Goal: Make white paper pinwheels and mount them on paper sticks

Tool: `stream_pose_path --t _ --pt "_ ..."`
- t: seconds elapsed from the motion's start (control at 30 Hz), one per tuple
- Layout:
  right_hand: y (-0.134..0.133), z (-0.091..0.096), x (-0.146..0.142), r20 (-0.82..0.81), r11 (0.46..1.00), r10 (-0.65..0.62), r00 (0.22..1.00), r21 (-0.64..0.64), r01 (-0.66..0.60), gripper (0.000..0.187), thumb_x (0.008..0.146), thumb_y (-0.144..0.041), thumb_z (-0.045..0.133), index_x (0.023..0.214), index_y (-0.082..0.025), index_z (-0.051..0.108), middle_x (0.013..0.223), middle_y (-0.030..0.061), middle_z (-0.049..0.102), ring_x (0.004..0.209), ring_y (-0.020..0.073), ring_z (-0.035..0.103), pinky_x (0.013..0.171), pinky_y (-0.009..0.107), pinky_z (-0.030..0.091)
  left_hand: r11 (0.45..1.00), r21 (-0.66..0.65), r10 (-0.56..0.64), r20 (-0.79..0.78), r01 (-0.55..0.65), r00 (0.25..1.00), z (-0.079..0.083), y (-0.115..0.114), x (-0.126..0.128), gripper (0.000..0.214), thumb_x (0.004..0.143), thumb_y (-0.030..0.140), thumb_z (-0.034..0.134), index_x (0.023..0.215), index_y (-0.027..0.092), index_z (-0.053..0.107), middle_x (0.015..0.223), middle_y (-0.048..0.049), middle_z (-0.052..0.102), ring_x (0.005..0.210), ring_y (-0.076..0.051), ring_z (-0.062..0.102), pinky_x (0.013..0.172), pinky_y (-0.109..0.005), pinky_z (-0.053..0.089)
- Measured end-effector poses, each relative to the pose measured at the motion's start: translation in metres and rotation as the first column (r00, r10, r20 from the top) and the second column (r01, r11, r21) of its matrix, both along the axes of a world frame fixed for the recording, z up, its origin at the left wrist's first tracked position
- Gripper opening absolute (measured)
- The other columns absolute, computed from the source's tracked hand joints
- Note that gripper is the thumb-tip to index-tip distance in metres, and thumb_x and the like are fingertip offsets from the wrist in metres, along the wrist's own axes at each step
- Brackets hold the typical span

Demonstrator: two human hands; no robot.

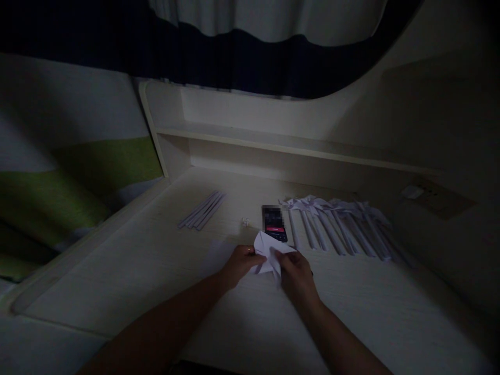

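Observation:
A partly folded white paper (266, 250) is held just above the pale wooden desk (156, 271), near its middle. My left hand (240, 264) pinches the paper's left edge, with a ring on one finger. My right hand (296, 276) grips the paper's right side, fingers closed over a fold. Right behind the paper lies a dark phone (274, 223) with a lit screen.
A row of several folded paper pinwheels on stems (338, 224) lies to the right of the phone. Several rolled paper sticks (202, 210) lie at the left. A tiny paper scrap (245, 222) sits between them. A shelf (273, 143) runs along the back; a curtain hangs above.

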State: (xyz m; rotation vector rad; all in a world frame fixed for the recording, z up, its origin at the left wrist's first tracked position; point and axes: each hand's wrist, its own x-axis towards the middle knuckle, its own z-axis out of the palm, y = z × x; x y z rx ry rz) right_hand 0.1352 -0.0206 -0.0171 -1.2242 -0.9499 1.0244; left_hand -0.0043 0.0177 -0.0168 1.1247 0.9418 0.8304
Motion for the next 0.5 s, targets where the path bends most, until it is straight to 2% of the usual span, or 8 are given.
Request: stream_pose_path --t 0.1,0.2,0.3,0.37,0.43,0.5 --pt "0.001 0.018 0.013 0.013 0.998 -0.067 0.998 0.01 0.067 0.027 0.068 -0.043 0.058 0.08 -0.019 0.058 0.071 0.0007 0.062 0.063 0.0142 0.056 0.053 0.022 0.041 0.996 -0.042 -0.079 -0.032 0.078 0.996 0.001 -0.001 -0.002 0.015 0.051 0.022 0.064 0.06 0.009 0.064 0.052 0.0008 0.056 0.048 -0.01 0.046 0.05 -0.022 0.032" --pt "0.002 0.028 0.023 0.093 0.997 0.081 0.992 -0.028 -0.078 0.028 0.064 -0.043 0.062 0.075 -0.016 0.06 0.069 0.0017 0.063 0.06 0.0146 0.056 0.051 0.022 0.041 0.981 -0.068 -0.185 -0.071 0.181 0.98 0.0 -0.002 -0.003 0.013 0.05 0.022 0.064 0.056 0.01 0.062 0.048 0.0023 0.053 0.044 -0.008 0.043 0.047 -0.022 0.029" --pt "0.004 0.023 0.026 0.18 0.973 0.233 0.956 -0.049 -0.227 0.027 0.064 -0.04 0.064 0.073 -0.015 0.062 0.068 0.0024 0.063 0.06 0.015 0.056 0.053 0.024 0.041 0.963 -0.072 -0.264 -0.094 0.258 0.96 -0.002 -0.004 -0.004 0.015 0.049 0.022 0.065 0.057 0.011 0.063 0.05 0.0026 0.054 0.045 -0.009 0.043 0.048 -0.022 0.029" --pt "0.005 0.016 0.027 0.282 0.966 0.248 0.927 0.003 -0.26 0.021 0.066 -0.035 0.063 0.073 -0.016 0.062 0.072 0.0027 0.063 0.064 0.0156 0.056 0.058 0.026 0.043 0.955 -0.064 -0.293 -0.09 0.288 0.952 -0.002 -0.005 -0.005 0.015 0.049 0.023 0.065 0.059 0.011 0.064 0.051 0.0025 0.054 0.046 -0.009 0.044 0.048 -0.023 0.03" --pt "0.005 0.012 0.028 0.407 0.954 0.212 0.889 0.114 -0.279 0.013 0.069 -0.03 0.062 0.071 -0.017 0.062 0.072 0.0026 0.061 0.068 0.0159 0.056 0.062 0.028 0.044 0.955 -0.064 -0.296 -0.088 0.291 0.951 -0.001 -0.005 -0.006 0.014 0.05 0.021 0.064 0.059 0.011 0.064 0.051 0.0026 0.054 0.046 -0.009 0.043 0.049 -0.023 0.03" --pt "0.005 0.013 0.031 0.548 0.906 0.165 0.82 0.245 -0.346 0.008 0.073 -0.025 0.059 0.073 -0.018 0.062 0.073 0.003 0.059 0.071 0.0161 0.055 0.065 0.029 0.044 0.954 -0.07 -0.296 -0.084 0.29 0.952 0.001 -0.004 -0.006 0.012 0.05 0.02 0.064 0.059 0.011 0.065 0.05 0.0026 0.053 0.046 -0.009 0.043 0.05 -0.023 0.03"
